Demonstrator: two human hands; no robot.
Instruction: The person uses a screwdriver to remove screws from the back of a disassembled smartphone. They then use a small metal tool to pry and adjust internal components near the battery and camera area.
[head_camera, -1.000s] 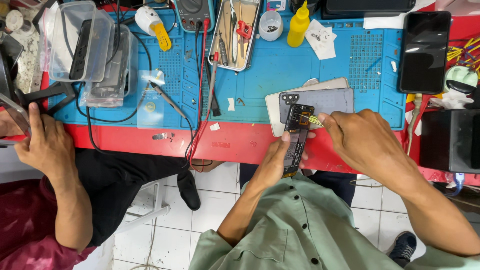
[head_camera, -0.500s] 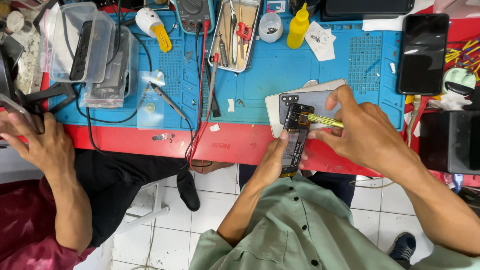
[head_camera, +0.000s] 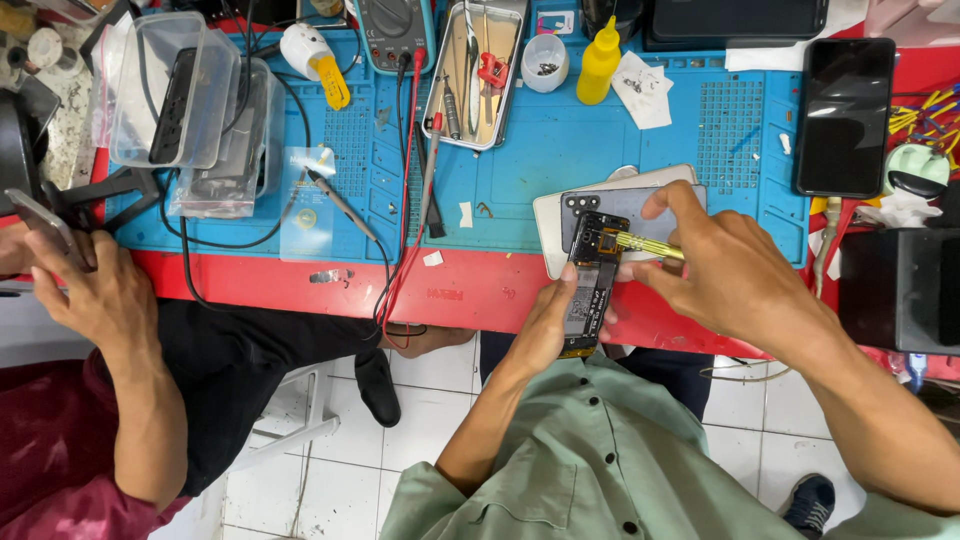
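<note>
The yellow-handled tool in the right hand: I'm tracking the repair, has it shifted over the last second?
Yes. The yellow-handled tool in the right hand has moved right and slightly up, over the grey phone back on the blue mat.

Matt blue rubbery mat (head_camera: 600, 150), glossy black glass phone (head_camera: 846, 115) — shiny metal tray (head_camera: 455, 120), yellow plastic bottle (head_camera: 598, 65).

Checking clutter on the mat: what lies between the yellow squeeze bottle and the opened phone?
In the head view, mostly bare blue mat lies between the yellow squeeze bottle and the opened phone; nearest it, the stacked phone backs.
</note>
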